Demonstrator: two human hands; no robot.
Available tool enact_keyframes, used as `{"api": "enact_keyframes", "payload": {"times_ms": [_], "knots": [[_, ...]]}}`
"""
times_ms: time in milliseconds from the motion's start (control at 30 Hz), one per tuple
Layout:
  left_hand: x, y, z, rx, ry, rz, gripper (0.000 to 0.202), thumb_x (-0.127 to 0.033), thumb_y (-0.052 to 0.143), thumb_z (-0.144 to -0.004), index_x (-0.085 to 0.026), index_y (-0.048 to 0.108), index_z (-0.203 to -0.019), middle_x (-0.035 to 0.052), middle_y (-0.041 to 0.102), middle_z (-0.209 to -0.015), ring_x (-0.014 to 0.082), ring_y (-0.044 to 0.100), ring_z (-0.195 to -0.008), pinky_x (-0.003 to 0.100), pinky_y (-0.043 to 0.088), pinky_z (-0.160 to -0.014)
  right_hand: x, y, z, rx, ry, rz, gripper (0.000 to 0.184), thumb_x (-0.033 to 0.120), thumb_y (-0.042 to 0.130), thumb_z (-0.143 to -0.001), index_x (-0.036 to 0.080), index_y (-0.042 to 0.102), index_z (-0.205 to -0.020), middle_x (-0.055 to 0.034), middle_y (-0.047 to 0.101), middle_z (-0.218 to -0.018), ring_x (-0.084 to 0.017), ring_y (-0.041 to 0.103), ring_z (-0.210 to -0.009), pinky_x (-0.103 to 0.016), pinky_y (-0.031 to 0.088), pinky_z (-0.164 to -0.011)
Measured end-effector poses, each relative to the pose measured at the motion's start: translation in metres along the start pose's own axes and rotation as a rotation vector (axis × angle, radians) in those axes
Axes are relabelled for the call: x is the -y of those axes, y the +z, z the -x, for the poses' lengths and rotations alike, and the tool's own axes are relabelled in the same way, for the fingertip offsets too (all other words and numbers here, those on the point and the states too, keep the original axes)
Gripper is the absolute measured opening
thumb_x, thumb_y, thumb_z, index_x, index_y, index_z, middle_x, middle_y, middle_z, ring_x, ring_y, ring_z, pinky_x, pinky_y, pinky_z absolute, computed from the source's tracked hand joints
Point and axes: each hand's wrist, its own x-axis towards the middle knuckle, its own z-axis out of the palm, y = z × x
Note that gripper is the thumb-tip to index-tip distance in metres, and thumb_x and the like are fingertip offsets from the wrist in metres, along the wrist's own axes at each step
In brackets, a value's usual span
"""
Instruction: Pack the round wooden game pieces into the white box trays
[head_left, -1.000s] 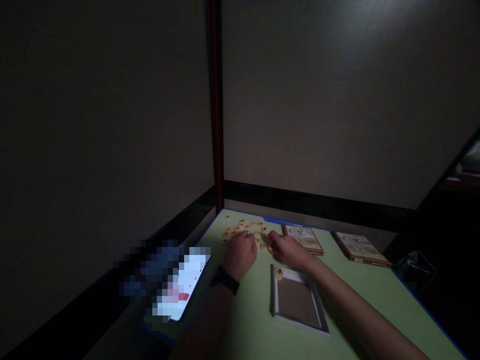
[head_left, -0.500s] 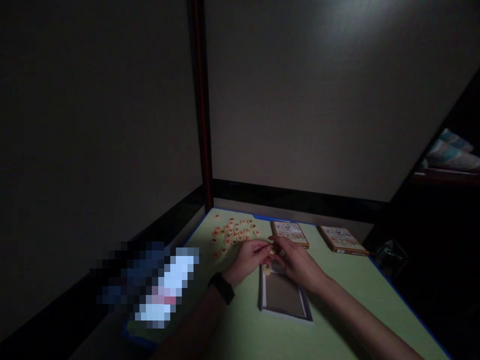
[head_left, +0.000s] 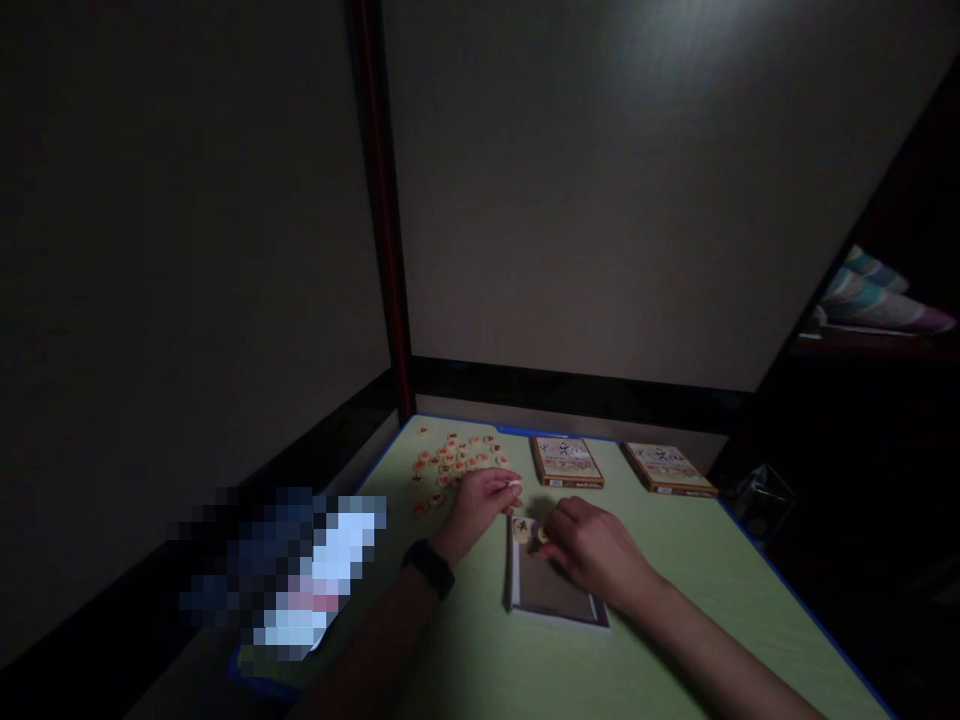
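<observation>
Several small round wooden game pieces [head_left: 454, 462] with red and black marks lie scattered at the far left of a green table [head_left: 675, 580]. My left hand [head_left: 480, 502], a dark watch on its wrist, pinches one pale piece just left of a shallow white-rimmed box tray [head_left: 551, 595]. My right hand [head_left: 589, 545] hovers over the tray's far end, fingers curled on a round piece beside another piece [head_left: 521, 529] lying in the tray's far left corner.
Two orange-edged printed boxes [head_left: 568, 461] [head_left: 667, 468] lie flat at the table's far side. A blurred-out bright object [head_left: 300, 575] sits at the left table edge. Walls and a red-brown post [head_left: 382, 220] close the far corner. A dark drop lies right of the table.
Both hands came back from the scattered pieces to the tray, each carrying a piece. The view has shifted to the right.
</observation>
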Motion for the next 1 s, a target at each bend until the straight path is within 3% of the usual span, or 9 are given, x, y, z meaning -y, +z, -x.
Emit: {"api": "enact_keyframes", "payload": {"times_ms": [233, 367, 500, 633, 1000], "knots": [[0.010, 0.002, -0.004, 0.002, -0.024, 0.018, 0.028, -0.010, 0.074, -0.065, -0.011, 0.072, -0.093, 0.0088, 0.077, -0.088, 0.0187, 0.072, -0.081, 0.029, 0.058, -0.074, 0.004, 0.009, -0.004, 0.066, 0.054, -0.016, 0.028, 0.044, 0.062, -0.091, 0.017, 0.068, -0.090, -0.0109, 0.070, -0.092, -0.025, 0.064, -0.089, -0.032, 0.046, -0.072], [0.016, 0.001, -0.007, 0.014, -0.009, -0.028, 0.028, -0.011, 0.074, -0.066, -0.011, 0.072, -0.094, 0.0098, 0.077, -0.088, 0.0200, 0.072, -0.082, 0.031, 0.058, -0.076, 0.002, 0.011, -0.002, 0.060, 0.070, -0.104, 0.024, 0.041, 0.062, -0.091, 0.018, 0.068, -0.091, -0.0096, 0.070, -0.093, -0.024, 0.064, -0.087, -0.031, 0.047, -0.074], [0.018, 0.000, -0.008, 0.024, -0.009, -0.056, 0.029, -0.012, 0.075, -0.067, -0.012, 0.073, -0.096, 0.0096, 0.077, -0.091, 0.0205, 0.072, -0.084, 0.030, 0.058, -0.075, 0.001, 0.012, -0.001, 0.044, 0.078, -0.183, 0.012, 0.026, 0.059, -0.092, 0.018, 0.067, -0.097, -0.0079, 0.070, -0.093, -0.021, 0.063, -0.086, -0.029, 0.046, -0.075], [0.019, 0.001, -0.009, 0.021, -0.014, -0.049, 0.030, -0.009, 0.074, -0.066, -0.012, 0.073, -0.096, 0.0098, 0.077, -0.092, 0.0207, 0.072, -0.086, 0.027, 0.058, -0.071, -0.001, 0.017, -0.001, 0.016, 0.075, -0.221, 0.014, 0.015, 0.056, -0.089, 0.018, 0.066, -0.098, -0.0072, 0.069, -0.091, -0.020, 0.063, -0.085, -0.028, 0.046, -0.075], [0.015, 0.002, -0.007, 0.022, 0.000, -0.035, 0.035, -0.004, 0.073, -0.064, -0.011, 0.074, -0.099, 0.0108, 0.077, -0.093, 0.0214, 0.072, -0.089, 0.031, 0.058, -0.080, -0.005, 0.026, -0.001, -0.046, 0.037, -0.289, 0.009, 0.013, 0.058, -0.088, 0.017, 0.065, -0.092, -0.0072, 0.070, -0.088, -0.021, 0.064, -0.086, -0.030, 0.048, -0.075]]}}
